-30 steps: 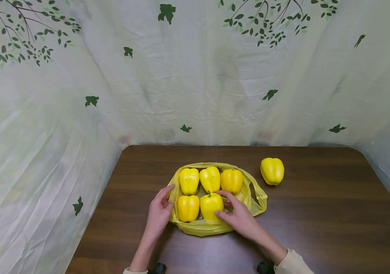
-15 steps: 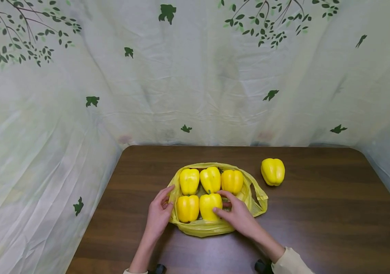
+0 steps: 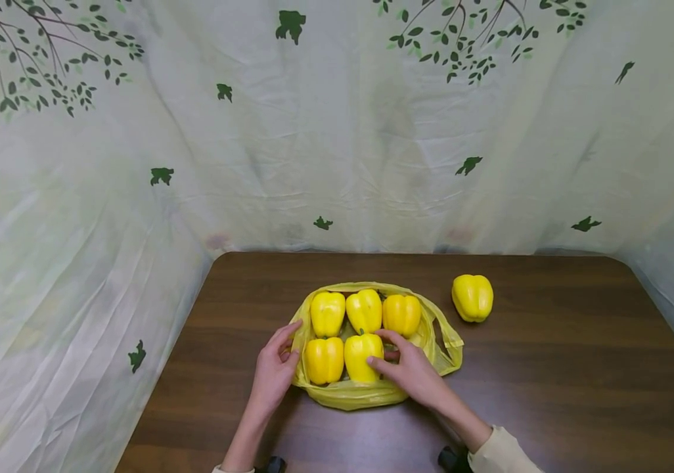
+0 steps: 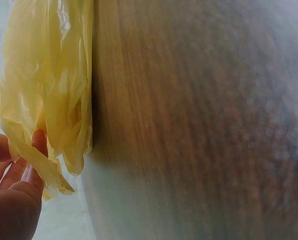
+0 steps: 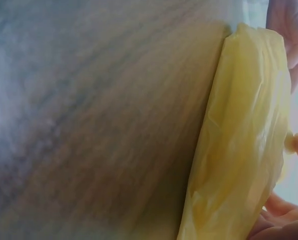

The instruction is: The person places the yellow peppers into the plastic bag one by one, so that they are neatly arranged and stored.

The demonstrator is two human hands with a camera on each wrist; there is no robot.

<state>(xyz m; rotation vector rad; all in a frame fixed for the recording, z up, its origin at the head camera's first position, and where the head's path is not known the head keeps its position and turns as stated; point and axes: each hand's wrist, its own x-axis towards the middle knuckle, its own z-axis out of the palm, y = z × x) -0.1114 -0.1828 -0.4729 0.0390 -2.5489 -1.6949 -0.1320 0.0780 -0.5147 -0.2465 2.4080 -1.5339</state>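
An opened yellow plastic bag lies on the brown table with several yellow bell peppers inside, set in two rows. My left hand holds the bag's left edge; in the left wrist view, a strip of the bag passes between its thumb and fingers. My right hand grips the front-right bell pepper, thumb on its near face and index finger at its upper right side. That pepper's green stem points up. The right hand's other fingers are partly hidden behind it. In the right wrist view the bag's side covers most of the pepper.
Another yellow bell pepper lies outside the bag, at the table's back right. The wooden table reaches back to a pale curtain printed with leaves. One of the bag's handle loops spreads to the right.
The front-right pepper has turned slightly and settled a little lower left, with the right thumb shifting left across its face. The left hand stays in place on the bag.
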